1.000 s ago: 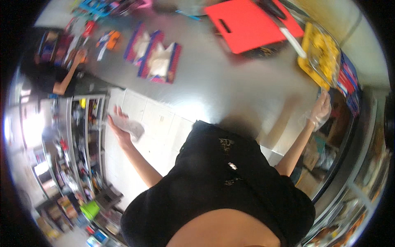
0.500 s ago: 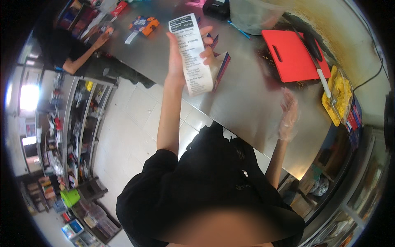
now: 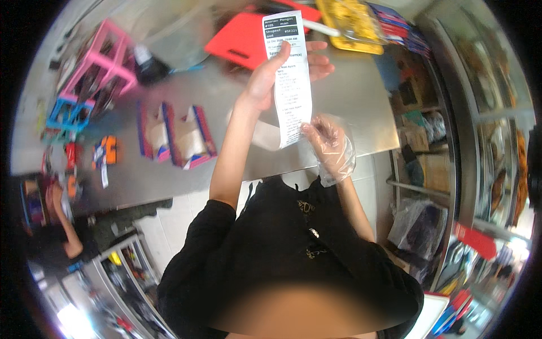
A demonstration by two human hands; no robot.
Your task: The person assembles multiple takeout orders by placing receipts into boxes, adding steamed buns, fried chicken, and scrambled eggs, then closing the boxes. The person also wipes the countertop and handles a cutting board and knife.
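A long white printed receipt (image 3: 293, 99) hangs upright over the steel table (image 3: 364, 110). My bare left hand (image 3: 265, 82) grips its upper part, thumb across the front and fingers behind, their tips showing past the right edge. At the lower right corner, my right hand (image 3: 332, 148), in a clear plastic glove, has its thumb and fingertips closed on the paper. Left of my left forearm, two open dark-blue and red cardboard boxes (image 3: 193, 135) stand side by side, pale inside.
Beyond the receipt lie a red cutting board (image 3: 228, 48), a white-handled knife (image 3: 322, 27) and a yellow tray (image 3: 372, 50) of yellow food. A pink rack (image 3: 110, 62) and an orange-and-dark box (image 3: 106, 151) are at left. Another person's hand (image 3: 55, 195) works far left. Shelves (image 3: 423, 189) stand right.
The view has swung to the right. My right hand has moved from over the table to the receipt's lower end and taken hold there. My left hand still holds the receipt.
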